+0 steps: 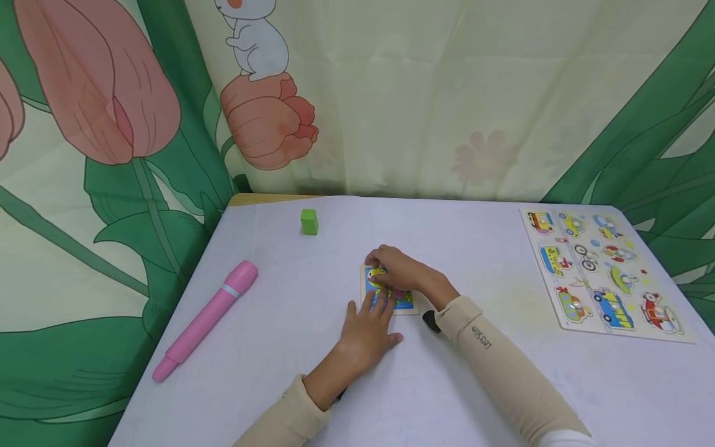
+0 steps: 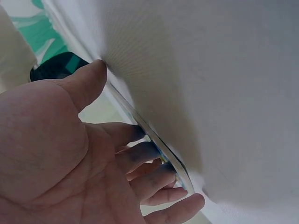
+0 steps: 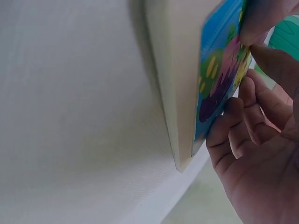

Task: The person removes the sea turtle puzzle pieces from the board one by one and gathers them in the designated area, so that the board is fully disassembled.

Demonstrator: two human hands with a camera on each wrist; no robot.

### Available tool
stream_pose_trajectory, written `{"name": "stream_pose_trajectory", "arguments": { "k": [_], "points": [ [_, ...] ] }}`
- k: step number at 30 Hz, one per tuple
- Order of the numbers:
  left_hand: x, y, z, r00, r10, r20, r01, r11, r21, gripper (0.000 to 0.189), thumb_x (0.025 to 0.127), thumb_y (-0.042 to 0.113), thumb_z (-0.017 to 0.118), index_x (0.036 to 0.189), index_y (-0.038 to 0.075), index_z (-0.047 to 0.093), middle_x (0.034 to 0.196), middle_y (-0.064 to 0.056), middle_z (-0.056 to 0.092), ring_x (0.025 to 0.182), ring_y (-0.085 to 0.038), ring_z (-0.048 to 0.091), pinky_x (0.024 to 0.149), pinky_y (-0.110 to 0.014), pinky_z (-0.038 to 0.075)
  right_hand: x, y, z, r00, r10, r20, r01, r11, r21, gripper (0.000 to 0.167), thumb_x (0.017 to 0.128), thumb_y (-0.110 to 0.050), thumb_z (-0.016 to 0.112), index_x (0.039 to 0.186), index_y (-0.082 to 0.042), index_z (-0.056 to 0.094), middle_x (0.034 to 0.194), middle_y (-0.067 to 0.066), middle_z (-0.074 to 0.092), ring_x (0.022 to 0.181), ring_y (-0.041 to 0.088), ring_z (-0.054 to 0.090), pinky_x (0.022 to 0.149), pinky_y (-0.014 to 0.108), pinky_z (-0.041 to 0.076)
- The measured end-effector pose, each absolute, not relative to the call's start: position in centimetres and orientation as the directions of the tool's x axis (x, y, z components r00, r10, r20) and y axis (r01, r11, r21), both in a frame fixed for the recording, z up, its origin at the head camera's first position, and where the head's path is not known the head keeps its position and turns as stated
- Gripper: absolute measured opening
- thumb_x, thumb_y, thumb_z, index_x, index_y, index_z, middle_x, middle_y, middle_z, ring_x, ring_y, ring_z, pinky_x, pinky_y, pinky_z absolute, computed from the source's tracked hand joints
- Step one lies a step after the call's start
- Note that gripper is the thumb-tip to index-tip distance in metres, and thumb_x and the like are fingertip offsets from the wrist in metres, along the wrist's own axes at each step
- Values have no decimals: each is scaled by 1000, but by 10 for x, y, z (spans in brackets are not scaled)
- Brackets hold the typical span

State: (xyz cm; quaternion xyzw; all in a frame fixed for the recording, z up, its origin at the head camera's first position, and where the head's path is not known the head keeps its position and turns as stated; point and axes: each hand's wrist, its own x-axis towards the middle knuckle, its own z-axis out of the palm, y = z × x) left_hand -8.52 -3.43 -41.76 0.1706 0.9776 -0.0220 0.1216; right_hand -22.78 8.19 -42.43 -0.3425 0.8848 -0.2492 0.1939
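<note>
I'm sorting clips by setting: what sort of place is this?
Probably an indoor play area: a white-covered table with a vehicle picture board on it, set before a tulip-print curtain.

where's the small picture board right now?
In the head view, the small picture board is on the white table, just right of image centre, the left hand over its near side, the right hand over its far side.

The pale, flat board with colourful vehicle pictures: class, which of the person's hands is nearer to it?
The right. The right hand is left of the board; the left hand is farther left and lower in the head view.
</note>
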Motion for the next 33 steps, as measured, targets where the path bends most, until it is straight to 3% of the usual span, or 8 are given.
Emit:
{"name": "stream_pose_trajectory", "arguments": {
  "k": [10,16,23,33],
  "points": [
    [-86,-34,-418,-913,329,-243,343,939,-18,76,101,56,56,161,15,36,165,-4,34,151,-27,32,111,-54,38,-227,82,-422,-703,-687,-183,-464,639,-614,39,99,-10,70,134,1,56,113,9,59,104,23,57,97,39,49],
    [-86,-34,-417,-913,327,-245,339,941,-10,75,101,55,56,161,15,36,165,-4,34,151,-27,32,111,-54,38,-228,84,-422,-685,-712,-157,-502,617,-607,30,99,-10,70,126,0,62,115,11,59,107,24,57,99,39,49],
    [-87,-34,-416,-912,319,-257,333,943,-11,75,101,56,56,161,15,35,166,-4,32,151,-27,31,111,-54,39,-228,87,-421,-671,-732,-120,-513,575,-637,25,99,-10,69,124,-7,64,116,12,60,99,23,59,92,40,51],
    [-87,-34,-419,-909,325,-260,337,941,-3,75,102,55,55,161,15,35,167,-4,30,152,-28,30,110,-53,41,-231,100,-414,-712,-701,-35,-467,510,-723,23,101,-2,63,121,-10,72,110,6,67,105,30,68,91,43,55]
  ]
}}
